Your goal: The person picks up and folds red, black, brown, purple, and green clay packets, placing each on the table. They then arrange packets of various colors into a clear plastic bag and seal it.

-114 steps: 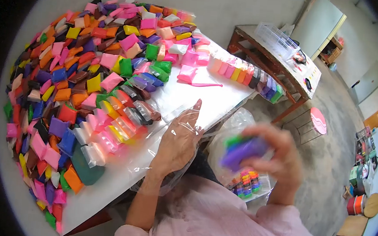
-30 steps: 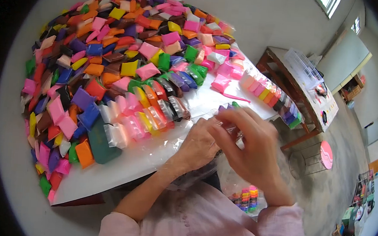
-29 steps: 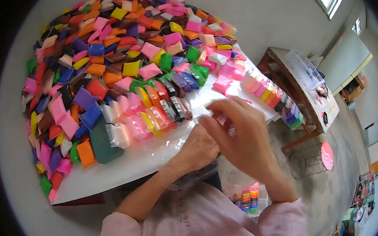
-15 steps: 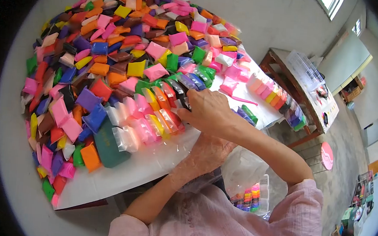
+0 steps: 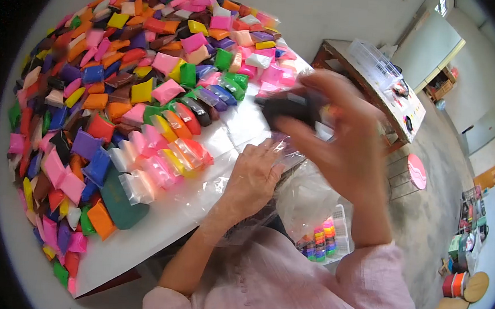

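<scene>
My right hand, smeared by motion, is raised over the table's right side, gripping a black packet. Just left of and below it, my left hand holds a clear plastic bag whose film spreads around the fingers and hangs toward my lap. Left of that hand lie short rows of small clear-wrapped packets: pink packets, a yellow packet, a red packet and others. A purple packet and a blue packet continue the back row.
A large heap of coloured packets covers the table's left and back. A dark green flat piece lies by the rows. Below right, a white basket holds stacked packets. Beyond stand a wooden table and a pink-topped stool.
My right hand has lifted away from the packet rows, up and to the right, carrying the black packet. The left hand now shows at the bag, and the view has shifted right.
</scene>
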{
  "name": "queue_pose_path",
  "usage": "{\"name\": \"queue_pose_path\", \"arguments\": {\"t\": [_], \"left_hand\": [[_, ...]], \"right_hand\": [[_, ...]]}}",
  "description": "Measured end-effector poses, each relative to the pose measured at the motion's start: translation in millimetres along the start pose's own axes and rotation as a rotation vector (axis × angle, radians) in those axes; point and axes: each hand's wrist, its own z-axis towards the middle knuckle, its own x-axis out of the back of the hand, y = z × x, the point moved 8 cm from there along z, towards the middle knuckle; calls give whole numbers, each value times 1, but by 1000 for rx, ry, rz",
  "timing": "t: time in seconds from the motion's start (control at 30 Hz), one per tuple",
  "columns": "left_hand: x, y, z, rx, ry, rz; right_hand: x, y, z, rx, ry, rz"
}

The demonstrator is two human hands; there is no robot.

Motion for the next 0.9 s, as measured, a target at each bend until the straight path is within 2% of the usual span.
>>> {"name": "queue_pose_path", "arguments": {"t": [0.07, 0.13, 0.17, 0.23, 0.27, 0.37, 0.47, 0.57, 0.67, 0.77, 0.8, 0.9], "left_hand": [[-1, -2, 1, 30, -35, -12], [1, 1, 1, 18, -49, -17], [2, 2, 2, 12, -51, -17], [6, 5, 5, -24, -39, -88], [7, 7, 5, -44, -38, -122], [5, 2, 3, -7, -34, -88], [9, 6, 2, -46, -1, -98], [6, 2, 1, -51, 16, -103], [9, 5, 4, -54, -32, -153], [8, 3, 2, -10, -55, -169], [7, 0, 1, 14, -52, -169], [4, -7, -9, -76, 54, -90]], "right_hand": [[48, 16, -43, -100, 59, 119], [61, 56, -96, -305, -54, 138], [53, 66, -113, -400, -150, 11], [20, 84, -135, -506, -208, 36], [3, 89, -142, -571, -180, 182], [-25, 81, -135, -450, -69, 219], [-27, 78, -144, -232, 38, -78], [-26, 79, -147, -243, 155, 119], [-37, 87, -136, -249, 283, 162], [-56, 92, -126, -380, 314, 300], [-60, 91, -124, -365, 339, 321], [-67, 94, -117, -443, 367, 328]]}}
